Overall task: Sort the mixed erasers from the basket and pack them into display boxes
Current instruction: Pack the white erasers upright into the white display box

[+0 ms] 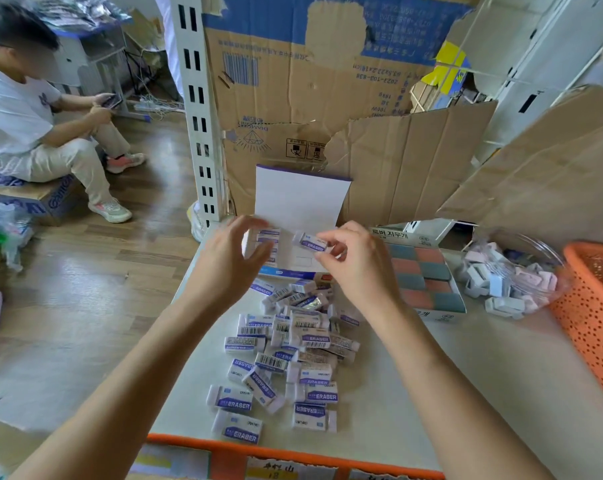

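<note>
The right hand (358, 268) pinches one white-and-purple eraser (312, 241) above the open display box (300, 199) at 12 o'clock on the worktop (466, 375). The left hand (229, 258) is blurred, its fingers loosely spread and holding nothing, at the box's 9 o'clock side. A loose eraser pile (286, 344) lies at the box's 6 o'clock, and the orange basket (597, 306) sits at 3 o'clock.

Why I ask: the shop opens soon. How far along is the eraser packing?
Done: the box of red and grey erasers looks full, and a few white erasers sit in the open display box. In hand: the right hand pinches one eraser over it; the left hand hovers open. Left: the large pile on the table.
</note>
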Motion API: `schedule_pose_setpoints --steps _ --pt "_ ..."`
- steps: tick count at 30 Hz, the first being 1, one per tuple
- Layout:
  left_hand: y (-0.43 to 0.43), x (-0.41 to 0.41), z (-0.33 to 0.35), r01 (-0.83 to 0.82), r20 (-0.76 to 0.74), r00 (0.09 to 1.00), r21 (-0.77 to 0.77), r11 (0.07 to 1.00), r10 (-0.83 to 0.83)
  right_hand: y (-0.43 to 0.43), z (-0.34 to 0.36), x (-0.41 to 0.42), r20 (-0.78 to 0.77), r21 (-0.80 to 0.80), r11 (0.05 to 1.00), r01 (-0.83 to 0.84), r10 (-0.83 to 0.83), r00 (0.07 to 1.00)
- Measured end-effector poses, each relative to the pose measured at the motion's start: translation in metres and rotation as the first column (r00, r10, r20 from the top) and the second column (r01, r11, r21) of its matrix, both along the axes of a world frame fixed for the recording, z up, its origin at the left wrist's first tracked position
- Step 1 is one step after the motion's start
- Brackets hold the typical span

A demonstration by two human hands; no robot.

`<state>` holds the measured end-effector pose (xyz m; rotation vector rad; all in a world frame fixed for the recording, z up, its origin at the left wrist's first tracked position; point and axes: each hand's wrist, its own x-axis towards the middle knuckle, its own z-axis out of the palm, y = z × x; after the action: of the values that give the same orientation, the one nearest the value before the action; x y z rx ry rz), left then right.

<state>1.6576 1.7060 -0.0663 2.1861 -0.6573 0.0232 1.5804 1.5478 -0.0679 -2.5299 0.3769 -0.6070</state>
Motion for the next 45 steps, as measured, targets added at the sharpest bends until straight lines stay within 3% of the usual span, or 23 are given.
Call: schedule_pose_setpoints --steps 6,14,20,28,33,36,39,45 --pt "-0.013 0.022 -0.016 0.112 -0.003 0.993 0.374 0.920 -0.119 -0.012 -0.011 0.050 -0.222 -0.193 0.981 0.007 -0.050 0.974" --pt "-0.021 0.034 -0.023 0.103 -0.028 0.995 0.402 0.910 -0.100 -0.013 -0.021 0.073 -0.262 -0.433 0.901 -0.034 -0.090 0.961" --pt "-0.019 0.036 -0.026 0.123 -0.021 0.992 0.378 0.917 -0.124 -0.010 -0.026 0.076 -0.235 -0.359 0.933 -0.027 -0.062 0.970" --pt "-0.018 0.032 -0.015 0.128 -0.044 0.992 0.331 0.935 -0.120 -0.015 -0.012 0.064 -0.313 -0.266 0.960 -0.086 -0.001 0.950" --pt "0.001 0.023 -0.004 0.119 0.102 0.984 0.260 0.958 -0.149 -0.012 -0.001 0.028 -0.209 -0.131 0.983 -0.126 0.097 0.973" --pt "0.017 0.009 0.003 0.289 0.074 0.949 0.185 0.939 -0.306 -0.006 0.001 0.001 -0.204 -0.055 0.988 -0.143 0.129 0.970" --pt "0.031 -0.009 0.009 0.501 -0.043 0.863 0.214 0.839 -0.504 0.003 0.000 -0.023 -0.178 -0.011 0.994 -0.109 0.105 0.978" --pt "0.054 -0.030 0.006 0.638 -0.164 0.770 0.207 0.742 -0.617 0.019 -0.004 -0.050 -0.053 -0.017 0.999 -0.045 0.044 0.998"
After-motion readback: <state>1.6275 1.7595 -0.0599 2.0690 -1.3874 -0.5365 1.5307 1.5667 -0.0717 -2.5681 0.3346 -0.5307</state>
